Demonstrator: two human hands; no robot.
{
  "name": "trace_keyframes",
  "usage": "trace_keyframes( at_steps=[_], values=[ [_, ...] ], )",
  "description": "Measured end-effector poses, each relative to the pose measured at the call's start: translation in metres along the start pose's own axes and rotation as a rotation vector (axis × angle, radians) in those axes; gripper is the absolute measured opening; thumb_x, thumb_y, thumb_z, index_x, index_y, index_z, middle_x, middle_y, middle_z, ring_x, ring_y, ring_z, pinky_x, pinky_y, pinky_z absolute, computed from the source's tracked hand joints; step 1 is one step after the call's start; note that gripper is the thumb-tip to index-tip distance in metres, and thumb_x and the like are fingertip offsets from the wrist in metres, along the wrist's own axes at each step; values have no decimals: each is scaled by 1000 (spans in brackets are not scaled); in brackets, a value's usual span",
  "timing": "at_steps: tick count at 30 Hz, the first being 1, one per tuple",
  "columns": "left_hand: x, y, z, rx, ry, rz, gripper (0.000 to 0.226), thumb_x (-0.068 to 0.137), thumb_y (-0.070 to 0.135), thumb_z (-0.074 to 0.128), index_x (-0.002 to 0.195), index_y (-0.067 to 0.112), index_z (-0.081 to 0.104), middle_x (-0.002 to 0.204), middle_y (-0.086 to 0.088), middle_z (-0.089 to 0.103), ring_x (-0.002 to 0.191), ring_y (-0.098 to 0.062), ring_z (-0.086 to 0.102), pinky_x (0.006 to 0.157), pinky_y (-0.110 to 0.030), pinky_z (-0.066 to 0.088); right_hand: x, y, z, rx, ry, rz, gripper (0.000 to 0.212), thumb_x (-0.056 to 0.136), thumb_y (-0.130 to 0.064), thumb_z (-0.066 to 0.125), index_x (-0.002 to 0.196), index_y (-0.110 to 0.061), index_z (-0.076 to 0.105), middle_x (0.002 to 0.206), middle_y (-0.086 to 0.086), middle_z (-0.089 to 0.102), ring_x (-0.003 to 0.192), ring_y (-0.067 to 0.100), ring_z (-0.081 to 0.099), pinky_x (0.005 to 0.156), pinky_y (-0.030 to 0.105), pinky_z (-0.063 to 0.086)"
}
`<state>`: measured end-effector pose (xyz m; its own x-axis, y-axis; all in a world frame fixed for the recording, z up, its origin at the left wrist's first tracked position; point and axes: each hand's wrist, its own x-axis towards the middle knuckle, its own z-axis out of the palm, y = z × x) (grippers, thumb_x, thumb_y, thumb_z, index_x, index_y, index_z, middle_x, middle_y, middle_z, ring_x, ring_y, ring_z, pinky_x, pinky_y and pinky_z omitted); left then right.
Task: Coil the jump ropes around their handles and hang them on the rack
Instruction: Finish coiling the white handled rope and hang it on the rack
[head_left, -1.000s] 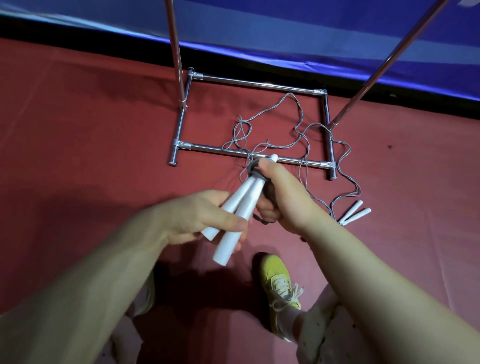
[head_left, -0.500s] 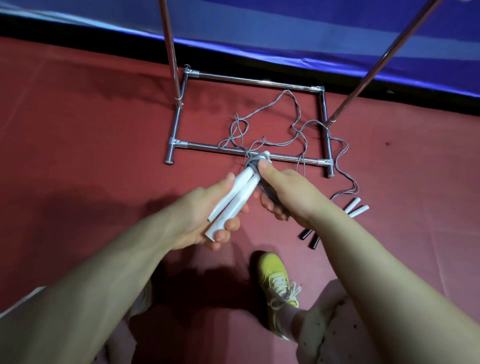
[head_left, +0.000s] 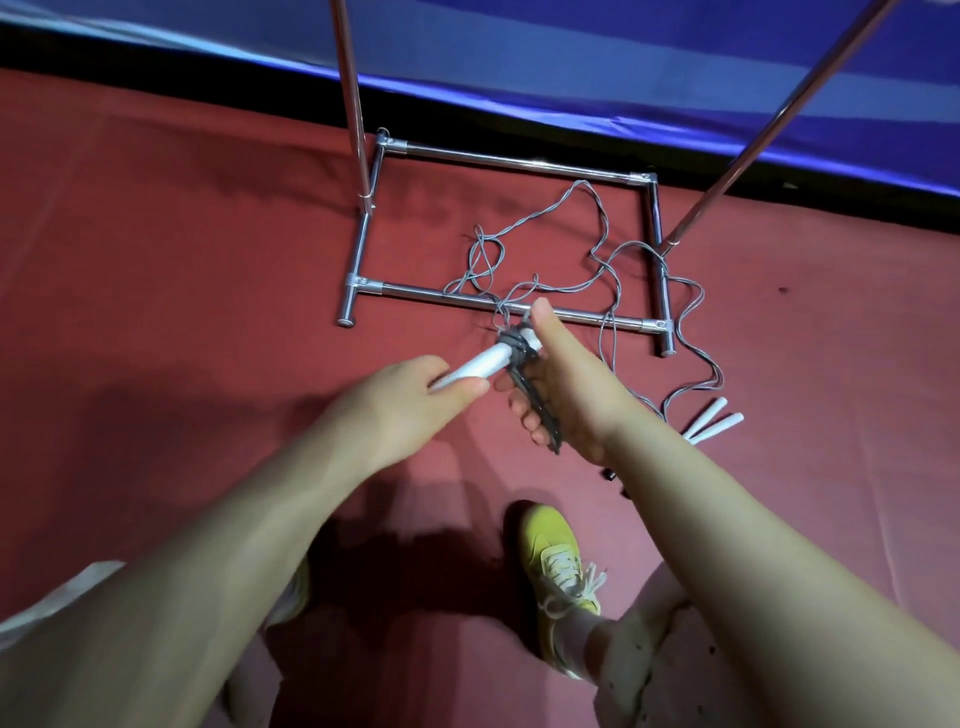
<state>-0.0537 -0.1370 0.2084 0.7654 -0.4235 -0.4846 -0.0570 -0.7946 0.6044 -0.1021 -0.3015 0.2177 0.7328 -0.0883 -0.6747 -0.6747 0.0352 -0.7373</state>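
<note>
My left hand (head_left: 402, 402) grips the lower end of a pair of white jump rope handles (head_left: 480, 362) held together. A dark grey rope coil (head_left: 517, 345) is wound round their upper end. My right hand (head_left: 563, 384) holds a dark strand of that rope across its fingers, thumb up beside the coil. A second jump rope lies on the red floor: its grey cord (head_left: 597, 249) is tangled over the rack's base, and its white handles (head_left: 714, 418) lie to the right. The metal rack (head_left: 452, 299) stands just beyond my hands.
Two rack uprights (head_left: 350, 104) rise from the base on the left and right. A blue mat edge (head_left: 571, 78) runs along the far side. My foot in a yellow shoe (head_left: 558, 566) stands on the red floor (head_left: 156, 260) below my hands.
The handles have tilted flatter and my left hand has slid down to their lower end. My right hand has drawn the dark strand down beside the coil.
</note>
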Motion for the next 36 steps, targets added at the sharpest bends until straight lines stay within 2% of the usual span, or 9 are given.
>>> trace_keyframes(
  at_steps=[6,11,13,15,17,20,24,32,36],
  values=[
    [-10,7,4,206,152,126,40,82,60,50,84,20,44,70,4,48,73,-28,46,59,-35,31,-2,-2,7,-65,202,-97,53,91,-50,44,51,-15,40,43,2,38,37,18,28,42,24,24],
    [-8,5,-7,-427,-312,20,57,57,55,70,84,7,57,75,-9,65,66,-22,58,65,-34,41,-5,-4,8,-70,172,-234,49,88,-42,48,47,-22,32,40,0,27,40,16,20,47,31,18],
    [-9,0,-10,-838,-582,-62,48,66,44,66,90,3,63,74,-15,70,67,-27,67,68,-37,52,-6,-3,7,44,95,-267,41,77,-45,49,46,-24,32,41,0,24,41,14,16,48,31,12],
    [-11,-3,-11,-1149,-964,-62,61,72,51,68,104,0,67,85,-19,71,78,-32,70,74,-42,57,-2,-3,5,167,7,-310,37,67,-48,51,53,-19,33,45,3,22,43,12,16,47,26,10],
    [-14,-2,-7,-1314,-1149,0,70,79,61,59,114,1,64,85,-13,70,73,-30,69,71,-41,56,-2,-3,3,224,-36,-325,40,71,-47,48,57,-14,30,47,2,23,43,13,18,43,20,13],
    [-18,9,-5,-1251,-1024,-109,66,76,68,46,91,9,72,60,-3,55,45,-17,52,45,-21,42,-4,-2,-3,143,-53,-335,43,79,-49,39,53,-14,36,42,3,30,39,16,25,41,21,23],
    [-17,14,-12,-1033,-755,-140,62,73,65,35,81,10,63,57,-4,49,41,-16,45,41,-19,20,21,-3,-5,-148,45,-200,58,94,-50,32,59,-8,50,44,2,50,45,18,48,55,28,38],
    [-13,15,0,-640,-348,-165,61,95,55,28,80,8,64,52,-2,58,40,-19,52,39,-18,25,-3,-2,-5,-484,95,-159,69,97,-56,27,63,-4,58,46,9,51,40,19,47,47,23,38],
    [-11,14,2,-491,-251,-167,57,98,51,28,79,9,62,54,-2,58,41,-19,52,40,-18,30,3,3,3,-552,145,-95,73,97,-57,24,53,-5,52,47,7,55,45,17,50,58,28,40]
  ],
)
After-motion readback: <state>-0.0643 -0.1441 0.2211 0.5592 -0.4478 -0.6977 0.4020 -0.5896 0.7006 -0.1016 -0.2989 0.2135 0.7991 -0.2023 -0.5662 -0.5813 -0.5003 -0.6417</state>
